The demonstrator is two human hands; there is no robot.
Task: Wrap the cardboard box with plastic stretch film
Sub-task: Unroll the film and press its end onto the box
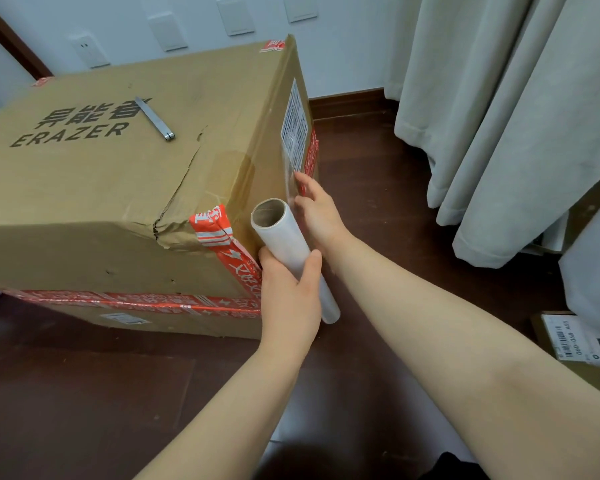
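Large brown corrugated cardboard box [118,188] sits on the dark wooden floor [378,168], top face printed "ERAZER" under three large Chinese characters; top panel is creased and torn toward the near right corner. Red-and-white printed packing tape [222,237] runs over that corner and along the near face, text too small to read. White shipping label [294,123] on the right face, print illegible. Slim silver metal utility knife [155,118] lies on the box top beside the lettering. Left hand [288,299] is wrapped tight around a white roll of clear plastic stretch film on a brown cardboard core [284,244], held tilted with the open core end up, just off the box's near right corner. Right hand [314,206] is beyond the roll, fingers extended flat against the box's right face, pressing the loose clear film end [290,174] onto it below the label, not clenched. Pale grey curtains [499,116] hang right; a small parcel with a barcode label [575,341] reading "020" lies at the right edge.
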